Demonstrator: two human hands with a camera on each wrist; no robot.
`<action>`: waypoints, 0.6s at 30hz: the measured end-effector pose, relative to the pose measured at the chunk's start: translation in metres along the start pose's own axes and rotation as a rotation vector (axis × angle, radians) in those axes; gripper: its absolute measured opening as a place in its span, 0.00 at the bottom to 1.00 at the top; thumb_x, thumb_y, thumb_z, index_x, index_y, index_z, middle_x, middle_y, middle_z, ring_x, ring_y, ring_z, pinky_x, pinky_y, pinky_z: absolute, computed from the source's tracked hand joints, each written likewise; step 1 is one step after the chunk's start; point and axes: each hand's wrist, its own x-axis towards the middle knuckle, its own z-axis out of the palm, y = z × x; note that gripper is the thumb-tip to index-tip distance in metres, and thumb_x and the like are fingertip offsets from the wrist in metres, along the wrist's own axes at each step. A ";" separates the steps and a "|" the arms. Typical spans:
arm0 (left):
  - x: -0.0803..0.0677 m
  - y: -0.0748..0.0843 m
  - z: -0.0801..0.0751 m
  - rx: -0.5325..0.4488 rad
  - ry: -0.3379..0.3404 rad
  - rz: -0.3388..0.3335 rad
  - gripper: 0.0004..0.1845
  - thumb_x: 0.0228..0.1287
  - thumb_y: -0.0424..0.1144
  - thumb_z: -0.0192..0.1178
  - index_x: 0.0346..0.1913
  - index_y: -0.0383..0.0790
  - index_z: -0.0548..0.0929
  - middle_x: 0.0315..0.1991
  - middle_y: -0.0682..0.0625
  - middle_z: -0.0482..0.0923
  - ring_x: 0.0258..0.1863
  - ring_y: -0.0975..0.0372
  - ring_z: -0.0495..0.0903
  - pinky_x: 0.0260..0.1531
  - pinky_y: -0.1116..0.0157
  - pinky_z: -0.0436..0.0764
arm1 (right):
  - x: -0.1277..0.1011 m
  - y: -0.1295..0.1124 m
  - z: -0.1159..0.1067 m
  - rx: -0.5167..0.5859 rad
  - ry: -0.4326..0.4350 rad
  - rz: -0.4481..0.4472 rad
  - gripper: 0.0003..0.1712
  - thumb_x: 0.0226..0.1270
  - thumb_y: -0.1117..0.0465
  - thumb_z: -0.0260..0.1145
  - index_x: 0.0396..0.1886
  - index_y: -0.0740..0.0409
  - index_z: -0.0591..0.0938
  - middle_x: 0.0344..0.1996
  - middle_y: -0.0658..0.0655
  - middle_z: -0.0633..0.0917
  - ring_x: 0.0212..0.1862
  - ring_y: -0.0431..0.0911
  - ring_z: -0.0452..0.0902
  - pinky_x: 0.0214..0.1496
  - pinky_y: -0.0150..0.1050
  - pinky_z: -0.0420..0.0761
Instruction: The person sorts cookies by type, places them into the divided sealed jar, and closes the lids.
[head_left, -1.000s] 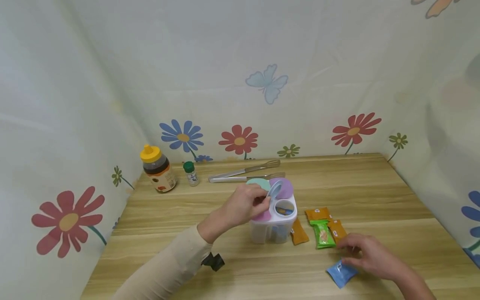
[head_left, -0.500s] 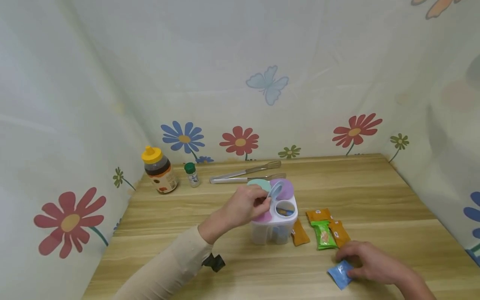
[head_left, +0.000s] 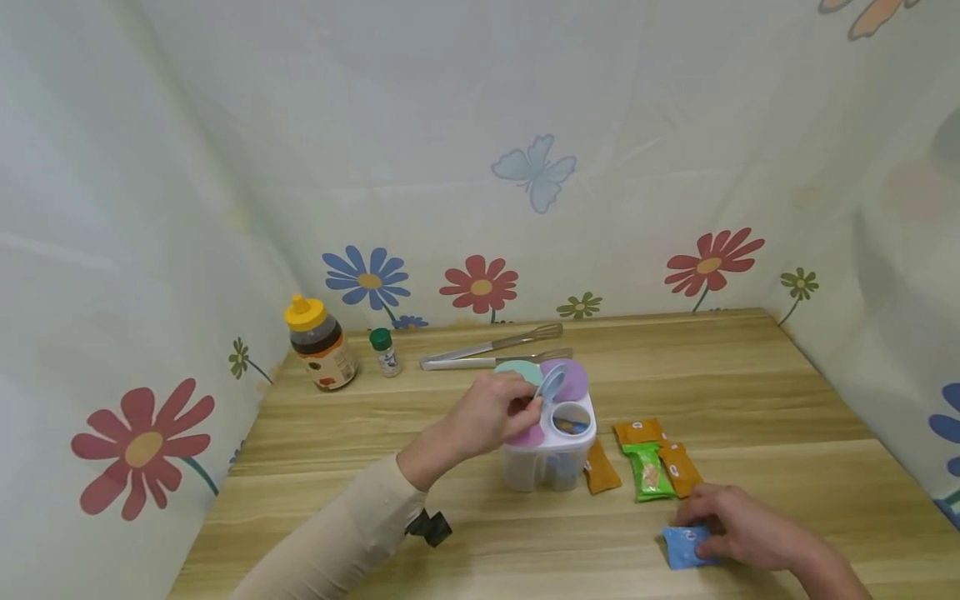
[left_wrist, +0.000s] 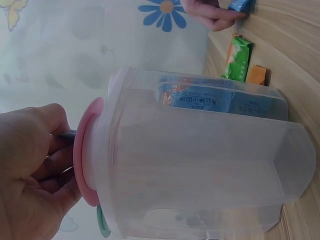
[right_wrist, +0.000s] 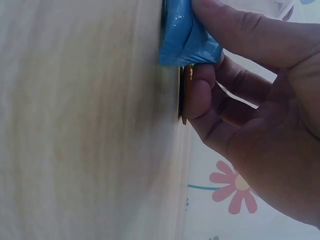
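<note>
My left hand [head_left: 491, 412] pinches the raised light-blue round lid [head_left: 553, 381] on top of a clear plastic storage container [head_left: 551, 467]. Under that lid a round opening [head_left: 572, 419] shows, and the mint, purple and pink lids around it lie flat. Through the container's wall, blue snack packets [left_wrist: 210, 97] are visible in one compartment. To the right, my right hand [head_left: 738, 521] pinches a small blue snack packet [head_left: 686, 547] between thumb and fingers. In the right wrist view the blue packet [right_wrist: 186, 37] is tipped up close over the table.
A green packet [head_left: 650, 472] lies between orange packets [head_left: 679, 468] right of the container, and another orange packet [head_left: 601, 468] lies against its side. Behind are metal tongs [head_left: 480, 362], a green-capped shaker [head_left: 385, 353] and a yellow-capped bottle [head_left: 322, 346]. Patterned cloth walls enclose the wooden table.
My right hand has moved from just above the blue packet down onto it and now grips it, turning and tilting it slightly. My left hand keeps holding the lid up.
</note>
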 end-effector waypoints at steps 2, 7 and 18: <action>0.000 0.000 0.000 -0.001 -0.001 -0.002 0.05 0.60 0.32 0.63 0.28 0.37 0.84 0.22 0.52 0.77 0.22 0.67 0.72 0.23 0.79 0.72 | 0.000 0.000 -0.001 0.001 0.012 -0.013 0.15 0.55 0.50 0.72 0.42 0.46 0.86 0.40 0.40 0.81 0.41 0.30 0.74 0.40 0.30 0.77; 0.000 -0.001 0.000 -0.003 0.002 0.002 0.05 0.59 0.32 0.63 0.28 0.36 0.85 0.22 0.52 0.77 0.22 0.67 0.72 0.23 0.80 0.73 | 0.003 -0.003 -0.002 0.001 0.069 -0.018 0.15 0.57 0.49 0.71 0.42 0.48 0.87 0.38 0.39 0.82 0.38 0.30 0.75 0.37 0.30 0.77; 0.000 -0.001 0.000 -0.003 -0.005 -0.004 0.04 0.60 0.32 0.63 0.28 0.36 0.85 0.22 0.52 0.78 0.22 0.68 0.72 0.23 0.80 0.73 | 0.003 -0.007 -0.003 -0.020 0.270 -0.076 0.08 0.57 0.53 0.73 0.37 0.47 0.88 0.34 0.39 0.83 0.34 0.28 0.74 0.31 0.30 0.76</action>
